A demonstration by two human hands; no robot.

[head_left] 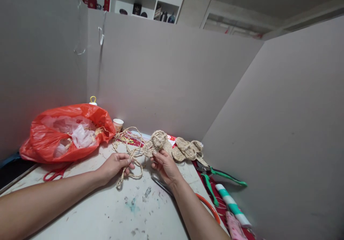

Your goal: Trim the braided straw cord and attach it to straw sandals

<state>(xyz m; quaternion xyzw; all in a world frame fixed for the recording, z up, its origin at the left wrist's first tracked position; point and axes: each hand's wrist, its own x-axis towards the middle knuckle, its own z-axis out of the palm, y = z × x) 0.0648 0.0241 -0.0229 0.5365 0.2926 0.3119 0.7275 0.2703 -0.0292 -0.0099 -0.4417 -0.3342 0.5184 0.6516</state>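
My left hand (118, 164) pinches a length of braided straw cord (138, 173), whose loops hang below and beside the fingers. A woven straw piece made of round coils (159, 139) is gripped by my right hand (165, 166) at its lower edge, between thumb and fingers. Loose cord lies tangled on the table just behind my left hand. Right of the held piece rests another group of coiled straw rounds (186, 149). A dark, slender tool (161, 185) lies partly hidden under my right wrist.
On the left sits an open red plastic bag (40, 139), with red-handled scissors (55, 174) before it. A paper cup (118, 124) stands behind the cord. Green-handled cutters (208, 182) and a green-and-white roll (232, 206) lie at right. Grey panels (166, 75) enclose the stained table (107, 215).
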